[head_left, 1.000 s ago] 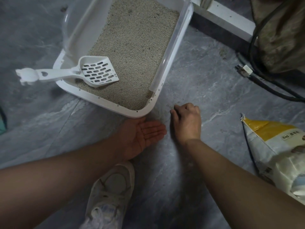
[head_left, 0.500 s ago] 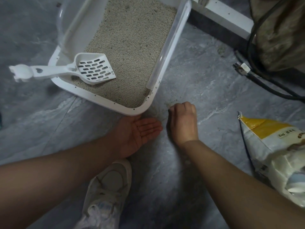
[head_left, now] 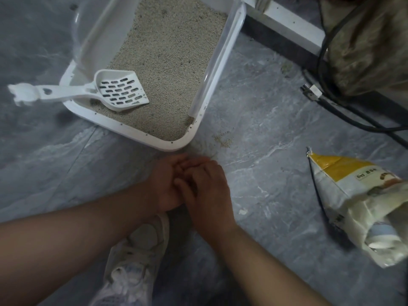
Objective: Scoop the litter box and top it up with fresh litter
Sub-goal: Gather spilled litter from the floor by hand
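Litter box, white-rimmed with a clear wall, sits on the grey floor and holds a level bed of pale granules; one white slotted scoop rests inside it at the near left corner, its handle jutting out over the rim. Just outside the box's near right corner lies one small patch of spilled granules. A little nearer than that corner the two hands meet: the left hand lies palm up, fingers relaxed and cupped, and the right hand lies over its fingers, knuckles up; whether the right fingertips pinch any grains cannot be told, since they are hidden against the left palm. This looks like tidying strays after the scooping, gathering loose grains into the cupped palm. The next move probably calls for tipping that palm over the box, then going back for the patch at the corner. Well to the right of the box lies one yellow-and-white litter bag, on its side with the mouth open, so the topping-up looks either done or waiting. Below the hands is one white shoe; beyond the box's right side run dark cables.
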### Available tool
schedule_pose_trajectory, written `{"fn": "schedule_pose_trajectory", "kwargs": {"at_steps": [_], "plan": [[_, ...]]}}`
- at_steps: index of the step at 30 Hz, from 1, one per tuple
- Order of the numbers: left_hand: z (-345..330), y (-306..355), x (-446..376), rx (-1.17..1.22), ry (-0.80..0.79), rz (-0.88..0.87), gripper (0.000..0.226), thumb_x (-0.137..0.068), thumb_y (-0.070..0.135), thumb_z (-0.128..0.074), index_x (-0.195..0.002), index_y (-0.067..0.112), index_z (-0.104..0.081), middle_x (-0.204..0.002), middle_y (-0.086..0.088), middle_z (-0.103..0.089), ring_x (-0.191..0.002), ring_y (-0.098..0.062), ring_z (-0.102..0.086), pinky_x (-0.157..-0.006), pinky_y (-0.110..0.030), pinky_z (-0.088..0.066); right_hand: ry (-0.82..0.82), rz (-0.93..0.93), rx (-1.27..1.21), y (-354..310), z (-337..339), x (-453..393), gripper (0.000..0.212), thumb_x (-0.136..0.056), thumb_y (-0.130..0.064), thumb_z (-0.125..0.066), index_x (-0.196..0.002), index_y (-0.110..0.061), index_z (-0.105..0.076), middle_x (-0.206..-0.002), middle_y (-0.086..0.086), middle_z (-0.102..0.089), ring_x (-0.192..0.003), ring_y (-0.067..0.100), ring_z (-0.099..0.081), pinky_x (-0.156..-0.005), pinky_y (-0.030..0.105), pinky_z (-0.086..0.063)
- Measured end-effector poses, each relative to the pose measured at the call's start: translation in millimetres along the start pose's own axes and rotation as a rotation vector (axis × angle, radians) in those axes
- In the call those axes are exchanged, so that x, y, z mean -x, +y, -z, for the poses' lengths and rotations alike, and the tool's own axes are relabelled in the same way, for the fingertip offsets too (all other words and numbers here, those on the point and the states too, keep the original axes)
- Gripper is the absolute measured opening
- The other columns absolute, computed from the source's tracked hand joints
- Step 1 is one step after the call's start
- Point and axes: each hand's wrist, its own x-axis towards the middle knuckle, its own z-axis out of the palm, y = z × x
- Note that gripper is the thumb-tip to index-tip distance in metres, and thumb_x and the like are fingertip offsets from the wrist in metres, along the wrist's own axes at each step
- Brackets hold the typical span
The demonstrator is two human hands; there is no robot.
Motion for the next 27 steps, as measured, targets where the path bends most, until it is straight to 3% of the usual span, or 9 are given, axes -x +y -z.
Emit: {"fn": "schedule_pose_trajectory", "kwargs": {"at_steps": [2, 4, 8, 10, 14, 17, 23, 27], "plan": [[2, 0, -2, -0.006, 0.008, -0.035, 0.046, -0.096, 0.025, -0.045, -0.073, 0.000, -0.076, -0.073, -0.007, -0.067, -0.066, -0.014, -0.066, -0.065, -0.025, -0.058, 0.030, 0.027, 0.019, 4, 8, -3, 0.007, -0.092, -0.018, -0.068, -0.093, -0.013, -0.073, -0.096, 0.004, -0.064, -0.094, 0.017, -0.053, -0.086, 0.025, -0.041], [4, -1, -3, -0.009, 0.039, -0.077, 0.041, -0.090, 0.025, -0.050, -0.088, -0.005, -0.078, -0.095, -0.019, -0.073, -0.083, -0.025, -0.072, -0.080, -0.036, -0.060, 0.070, -0.019, 0.093, 21, 17, -7, 0.009, -0.094, -0.013, -0.064, -0.095, -0.013, -0.074, -0.091, 0.007, -0.063, -0.088, 0.022, -0.054, -0.082, 0.030, -0.041], [7, -2, -4, 0.001, 0.071, -0.103, 0.042, -0.084, 0.022, -0.054, -0.094, -0.013, -0.075, -0.114, -0.031, -0.069, -0.098, -0.041, -0.073, -0.087, -0.052, -0.057, 0.120, -0.330, 0.162, 68, 29, -21, 0.021, -0.094, -0.015, -0.062, -0.110, -0.012, -0.074, -0.095, 0.013, -0.062, -0.095, 0.033, -0.058, -0.087, 0.031, -0.043], [9, -2, -3, 0.002, 0.065, -0.107, 0.044, -0.091, 0.022, -0.050, -0.093, -0.013, -0.075, -0.114, -0.031, -0.069, -0.098, -0.042, -0.072, -0.088, -0.053, -0.056, 0.007, -0.387, 0.298, 81, 28, -27, 0.029, -0.098, -0.024, -0.056, -0.122, -0.014, -0.069, -0.100, 0.015, -0.057, -0.099, 0.035, -0.053, -0.088, 0.036, -0.045], [11, 0, -3, 0.009, 0.056, -0.104, 0.047, -0.096, 0.023, -0.046, -0.091, -0.013, -0.075, -0.112, -0.032, -0.069, -0.096, -0.042, -0.073, -0.086, -0.052, -0.057, -0.156, -0.313, 0.526, 84, 23, -32, 0.050, -0.102, -0.037, -0.046, -0.147, -0.016, -0.048, -0.111, 0.015, -0.054, -0.104, 0.032, -0.048, -0.091, 0.040, -0.044], [8, 1, 0, 0.005, 0.034, -0.096, 0.043, -0.087, 0.022, -0.052, -0.092, -0.014, -0.075, -0.114, -0.032, -0.068, -0.099, -0.042, -0.072, -0.085, -0.052, -0.059, -0.186, -0.279, 0.558, 80, 17, -36, 0.053, -0.102, -0.039, -0.044, -0.150, -0.018, -0.042, -0.112, 0.014, -0.053, -0.104, 0.032, -0.049, -0.091, 0.041, -0.042], [7, 3, 0, 0.030, 0.034, -0.084, 0.046, -0.095, 0.023, -0.047, -0.097, -0.015, -0.073, -0.118, -0.034, -0.067, -0.105, -0.043, -0.069, -0.086, -0.053, -0.058, -0.118, -0.377, 0.511, 75, 19, -31, 0.055, -0.103, -0.040, -0.038, -0.151, -0.012, -0.040, -0.115, 0.013, -0.053, -0.107, 0.030, -0.048, -0.095, 0.042, -0.041], [5, 1, 2, 0.016, 0.029, -0.075, 0.044, -0.088, 0.022, -0.051, -0.099, -0.016, -0.072, -0.117, -0.033, -0.067, -0.104, -0.042, -0.070, -0.086, -0.052, -0.058, -0.182, -0.386, 0.562, 77, 17, -16, 0.059, -0.103, -0.041, -0.040, -0.152, -0.010, -0.037, -0.116, 0.014, -0.054, -0.107, 0.032, -0.049, -0.093, 0.043, -0.043]]}}
